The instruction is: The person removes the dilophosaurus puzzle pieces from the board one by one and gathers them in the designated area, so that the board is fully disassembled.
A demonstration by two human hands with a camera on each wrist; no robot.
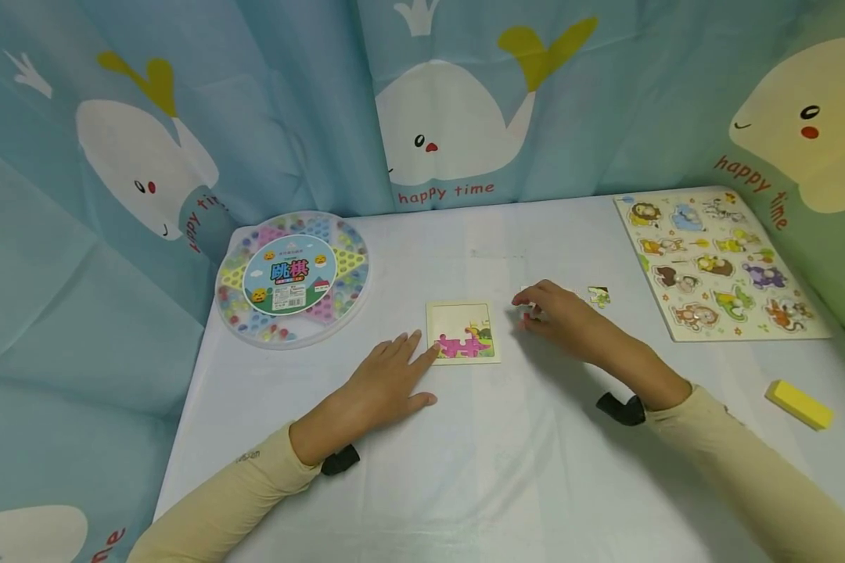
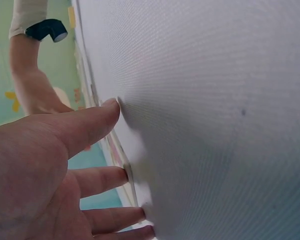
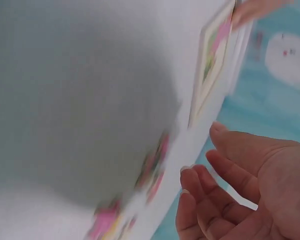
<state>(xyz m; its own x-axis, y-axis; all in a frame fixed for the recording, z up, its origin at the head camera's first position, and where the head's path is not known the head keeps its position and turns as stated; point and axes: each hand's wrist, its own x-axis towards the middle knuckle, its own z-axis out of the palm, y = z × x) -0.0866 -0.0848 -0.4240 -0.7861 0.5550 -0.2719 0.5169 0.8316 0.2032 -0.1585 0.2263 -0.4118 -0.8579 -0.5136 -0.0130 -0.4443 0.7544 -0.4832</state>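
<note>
A small square puzzle board (image 1: 445, 319) lies on the white table, its lower part filled with joined pink and green puzzle pieces (image 1: 468, 346). My left hand (image 1: 386, 383) is spread flat at the board's lower left, the index fingertip touching its edge. Right of the board, my right hand (image 1: 563, 320) hovers with loosely bent fingers; the right wrist view shows nothing between thumb and fingers. Beneath it lie loose puzzle pieces (image 3: 105, 222), blurred in that view and mostly covered by the hand in the head view. One separate piece (image 1: 598, 295) lies beyond the hand.
A round Chinese checkers box (image 1: 352, 305) sits at the back left. At the back right is an animal peg puzzle (image 1: 683, 266), with a yellow block (image 1: 799, 404) nearer me. A whale-print curtain (image 1: 289, 117) hangs behind and beside the table.
</note>
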